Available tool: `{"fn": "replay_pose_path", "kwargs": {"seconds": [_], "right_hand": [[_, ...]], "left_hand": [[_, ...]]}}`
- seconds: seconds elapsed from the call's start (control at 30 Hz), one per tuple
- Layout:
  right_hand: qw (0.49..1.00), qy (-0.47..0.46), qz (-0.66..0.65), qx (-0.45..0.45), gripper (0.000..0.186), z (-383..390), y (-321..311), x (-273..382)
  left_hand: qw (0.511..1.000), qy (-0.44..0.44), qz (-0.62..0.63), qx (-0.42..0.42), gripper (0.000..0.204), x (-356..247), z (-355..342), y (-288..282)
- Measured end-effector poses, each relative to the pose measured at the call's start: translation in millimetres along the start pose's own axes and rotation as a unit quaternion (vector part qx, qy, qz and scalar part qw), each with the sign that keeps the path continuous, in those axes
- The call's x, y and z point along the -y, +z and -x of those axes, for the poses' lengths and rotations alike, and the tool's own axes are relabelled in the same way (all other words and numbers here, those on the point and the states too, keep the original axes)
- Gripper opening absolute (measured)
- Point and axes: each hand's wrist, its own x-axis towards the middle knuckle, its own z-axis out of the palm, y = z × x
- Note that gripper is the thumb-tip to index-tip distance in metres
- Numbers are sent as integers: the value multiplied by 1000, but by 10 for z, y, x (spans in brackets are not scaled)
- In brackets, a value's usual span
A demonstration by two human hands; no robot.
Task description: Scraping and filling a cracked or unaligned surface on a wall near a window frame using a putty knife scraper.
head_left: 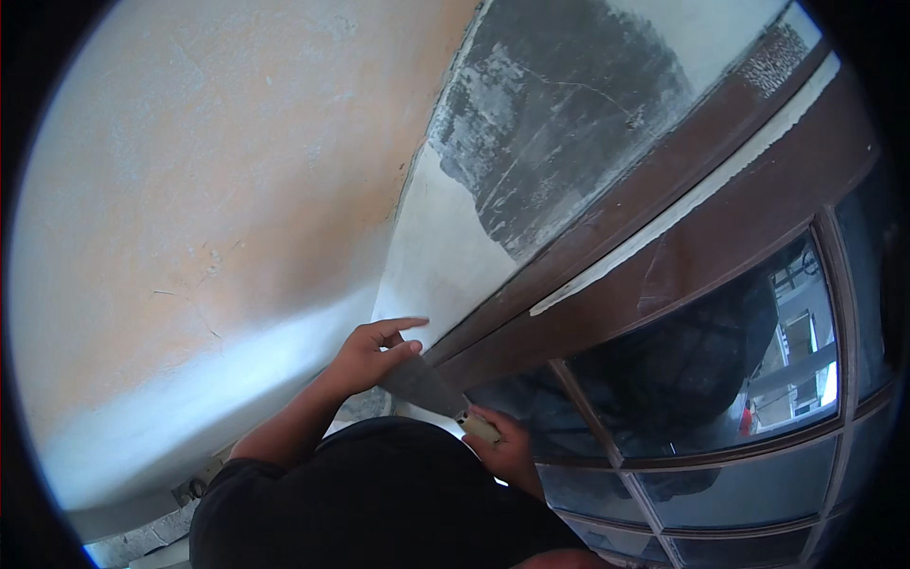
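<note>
My right hand (510, 448) is wrapped round the pale handle of a broad scraper (425, 387) in front of my body. Its wide grey metal blade points up and left, toward my other hand. Close by the blade's far end is my left hand (365, 358), with index finger stretched out and thumb apart from it. I see nothing held in its fingers. The thumb is near the blade's edge; whether it touches cannot be made out. Beyond the hands, a white wall strip (445, 275) carries a large bare grey patch (578, 114) where its coating is gone.
An orange-tinted, scuffed wall (209, 161) rises at the left and meets the white strip at a corner. To the right runs a brown window frame (654, 256) with a peeled pale strip (692, 199). Glass panes (673, 370) reflect buildings. Rubble-like debris (156, 536) lies at lower left.
</note>
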Motion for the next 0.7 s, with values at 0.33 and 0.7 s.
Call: {"fn": "replay_pose_path", "kwargs": {"seconds": [0.33, 0.7], "right_hand": [[997, 19, -72, -33, 45, 67, -125, -442], [963, 39, -268, -7, 36, -37, -13, -418]], "left_hand": [[997, 16, 57, -42, 28, -39, -193, 387], [972, 8, 189, 142, 18, 197, -388, -129]]}}
